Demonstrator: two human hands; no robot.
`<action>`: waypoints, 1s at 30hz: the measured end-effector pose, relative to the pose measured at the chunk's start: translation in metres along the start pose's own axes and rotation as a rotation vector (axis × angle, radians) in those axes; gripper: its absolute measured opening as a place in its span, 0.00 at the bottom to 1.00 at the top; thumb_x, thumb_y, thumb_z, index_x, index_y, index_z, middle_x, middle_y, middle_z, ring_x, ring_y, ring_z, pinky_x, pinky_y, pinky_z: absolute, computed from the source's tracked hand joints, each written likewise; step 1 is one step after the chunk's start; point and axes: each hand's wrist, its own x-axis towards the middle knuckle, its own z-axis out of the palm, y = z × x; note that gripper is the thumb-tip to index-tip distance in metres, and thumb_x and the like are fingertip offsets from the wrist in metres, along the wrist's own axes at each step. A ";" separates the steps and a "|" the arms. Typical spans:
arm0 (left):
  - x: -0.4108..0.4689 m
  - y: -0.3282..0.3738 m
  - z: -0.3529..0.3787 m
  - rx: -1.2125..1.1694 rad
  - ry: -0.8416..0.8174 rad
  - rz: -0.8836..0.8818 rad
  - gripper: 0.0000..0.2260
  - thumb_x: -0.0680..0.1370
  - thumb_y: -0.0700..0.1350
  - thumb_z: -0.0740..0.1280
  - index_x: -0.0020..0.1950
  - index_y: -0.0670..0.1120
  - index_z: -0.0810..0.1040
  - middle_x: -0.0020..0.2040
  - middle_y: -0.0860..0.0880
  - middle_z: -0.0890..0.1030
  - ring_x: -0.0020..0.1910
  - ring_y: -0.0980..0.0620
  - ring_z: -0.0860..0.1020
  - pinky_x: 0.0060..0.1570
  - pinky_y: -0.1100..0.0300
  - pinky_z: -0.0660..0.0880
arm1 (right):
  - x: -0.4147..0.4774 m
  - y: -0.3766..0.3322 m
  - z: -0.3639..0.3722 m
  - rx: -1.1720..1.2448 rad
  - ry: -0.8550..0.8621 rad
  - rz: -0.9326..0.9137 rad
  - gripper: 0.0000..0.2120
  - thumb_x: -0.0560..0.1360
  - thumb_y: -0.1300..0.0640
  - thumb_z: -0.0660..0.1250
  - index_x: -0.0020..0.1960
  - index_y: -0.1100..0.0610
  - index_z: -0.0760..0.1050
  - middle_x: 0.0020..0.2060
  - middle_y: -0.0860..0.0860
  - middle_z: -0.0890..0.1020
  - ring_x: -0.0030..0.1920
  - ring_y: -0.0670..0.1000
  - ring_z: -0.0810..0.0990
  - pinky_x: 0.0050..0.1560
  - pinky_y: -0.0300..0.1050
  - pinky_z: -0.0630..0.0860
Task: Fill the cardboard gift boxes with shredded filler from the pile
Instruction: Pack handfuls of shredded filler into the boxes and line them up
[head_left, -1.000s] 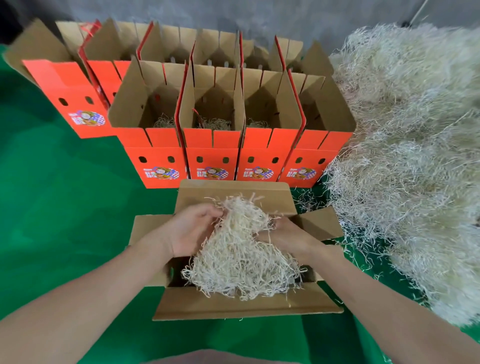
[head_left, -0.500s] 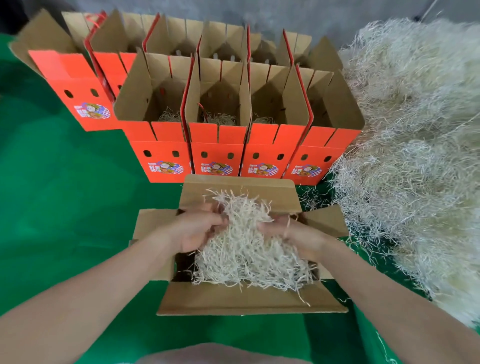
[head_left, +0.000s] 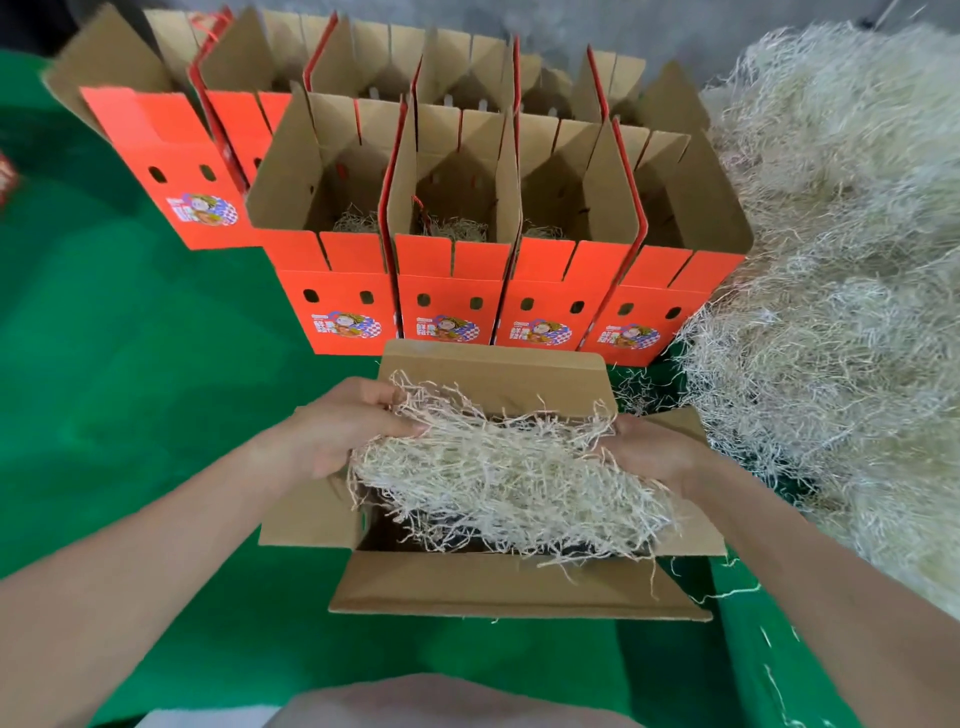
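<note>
Both hands are pulling the wad of filler (head_left: 498, 467) wider than a moment ago, the left hand (head_left: 343, 431) and right hand (head_left: 649, 452) each gripping one end over the open box (head_left: 519, 587). Spread flatter now, it is looking ready to be settled into the box beside the pile (head_left: 831, 260).

Plain open box, nearest: one (head_left: 519, 587)
Red printed boxes, front row: four, side by side (head_left: 340, 306) (head_left: 447, 306) (head_left: 550, 306) (head_left: 649, 312)
Red printed box standing off to the left: one (head_left: 176, 171)
Boxes in the back row: partly hidden, number cannot be told
Front-row boxes showing filler inside: three
Filler piles: one (head_left: 841, 260)
Filler clumps held: one (head_left: 498, 473)
Hands: two, left hand (head_left: 343, 431) and right hand (head_left: 654, 452)
</note>
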 end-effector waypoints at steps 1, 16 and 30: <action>0.000 0.000 -0.003 0.013 -0.004 -0.012 0.29 0.69 0.39 0.74 0.69 0.41 0.68 0.68 0.45 0.69 0.67 0.48 0.66 0.70 0.53 0.56 | -0.002 0.000 -0.002 -0.018 0.025 0.008 0.25 0.77 0.55 0.60 0.71 0.58 0.57 0.55 0.49 0.71 0.58 0.50 0.69 0.62 0.47 0.66; -0.011 -0.006 0.010 0.289 -0.333 -0.207 0.57 0.49 0.59 0.80 0.73 0.47 0.60 0.73 0.48 0.62 0.72 0.50 0.59 0.70 0.52 0.54 | -0.002 -0.013 0.007 0.410 -0.027 -0.003 0.13 0.76 0.52 0.64 0.58 0.57 0.74 0.48 0.50 0.78 0.47 0.44 0.79 0.45 0.33 0.76; 0.004 -0.007 0.028 -0.394 -0.036 -0.216 0.18 0.75 0.41 0.67 0.63 0.40 0.70 0.49 0.42 0.82 0.46 0.47 0.82 0.39 0.54 0.79 | 0.011 -0.017 0.056 0.134 -0.159 -0.025 0.43 0.65 0.59 0.76 0.73 0.60 0.55 0.64 0.55 0.69 0.67 0.54 0.65 0.66 0.47 0.64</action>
